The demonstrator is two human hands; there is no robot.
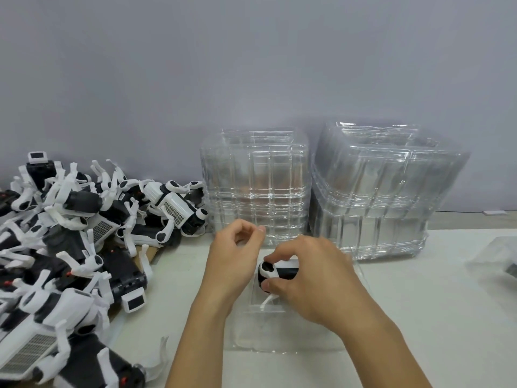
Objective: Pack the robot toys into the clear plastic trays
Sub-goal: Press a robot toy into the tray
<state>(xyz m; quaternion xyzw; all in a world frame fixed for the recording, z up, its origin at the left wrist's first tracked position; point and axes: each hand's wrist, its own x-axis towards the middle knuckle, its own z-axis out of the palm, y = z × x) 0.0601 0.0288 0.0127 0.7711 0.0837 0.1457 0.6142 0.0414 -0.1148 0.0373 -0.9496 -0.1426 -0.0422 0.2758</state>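
Observation:
A clear plastic tray (251, 331) lies flat on the white table in front of me. My right hand (310, 278) grips a black-and-white robot toy (275, 270) from above, holding it over the tray's far end; most of the toy is hidden under my fingers, and one white leg sticks out below. Just left of the toy, my left hand (233, 253) hovers with its fingers loosely curled and holds nothing.
A big heap of robot toys (70, 242) covers the left side of the table. Two stacks of clear trays (256, 186) (375, 191) stand against the grey wall. A packed tray (500, 259) shows at the right edge.

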